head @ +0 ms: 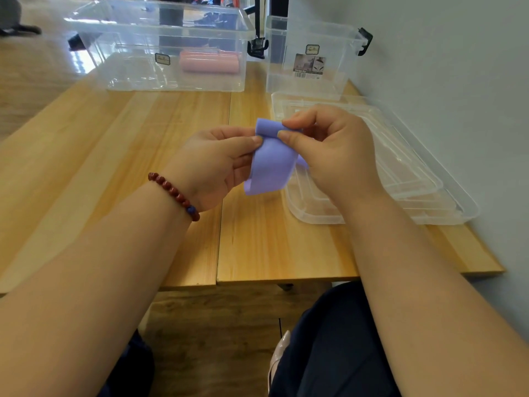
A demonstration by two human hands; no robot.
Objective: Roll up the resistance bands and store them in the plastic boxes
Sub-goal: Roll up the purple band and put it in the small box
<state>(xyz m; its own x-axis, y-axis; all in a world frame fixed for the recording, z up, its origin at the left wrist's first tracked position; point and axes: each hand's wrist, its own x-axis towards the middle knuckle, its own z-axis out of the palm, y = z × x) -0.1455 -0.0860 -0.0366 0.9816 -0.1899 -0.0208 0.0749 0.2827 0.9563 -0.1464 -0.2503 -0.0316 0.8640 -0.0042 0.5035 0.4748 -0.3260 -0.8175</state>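
Purple band (270,164), tail behind right hand (332,159)

Red bead bracelet (174,194), navy trousers (329,353)

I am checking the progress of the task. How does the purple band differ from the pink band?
The purple band is only curled over at its top, the rest hanging loose; the pink band is fully rolled. The left hand and right hand pinch the purple band above the table; the pink band lies untouched inside the wide clear box. Both are plain, single-coloured bands.
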